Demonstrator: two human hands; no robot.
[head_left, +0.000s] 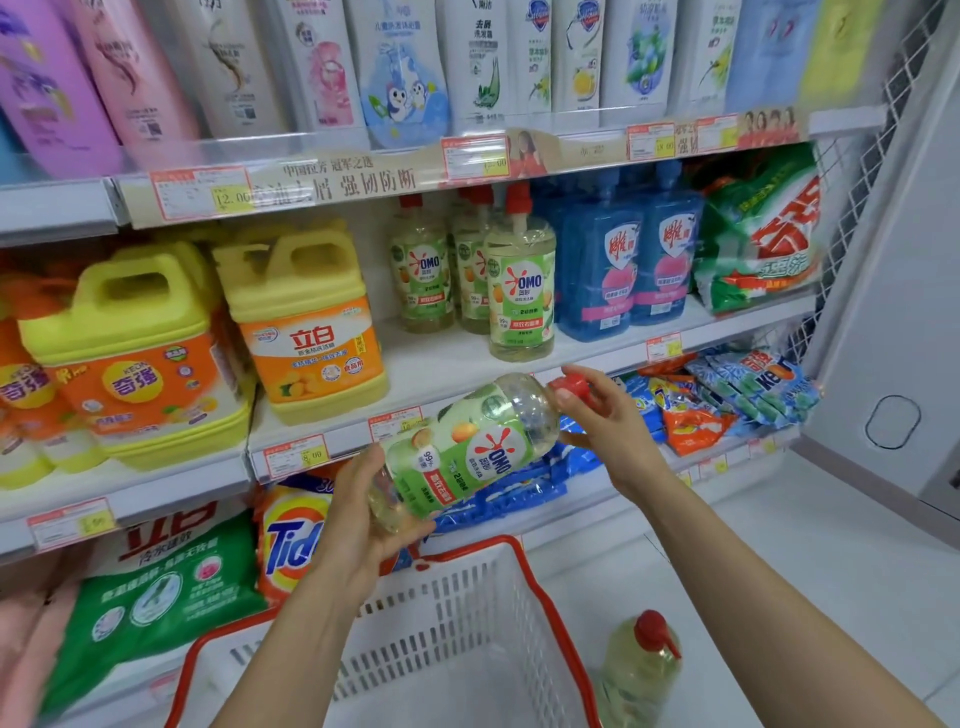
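Lying nearly level in mid-air: one clear plastic dish-soap bottle with green OMO label (467, 447), held above the white slotted plastic basket with red rim (540, 587), in front of the white store shelf (457, 369).
Left grip (358, 525): curled under the base, grasping the bottle.
Right grip (608, 421): fingers closed round the red pump cap (569, 387).
Just right of the basket: a second yellowish bottle with red cap (641, 670), upright.
On the shelf behind: matching OMO bottles (521, 291), upright.
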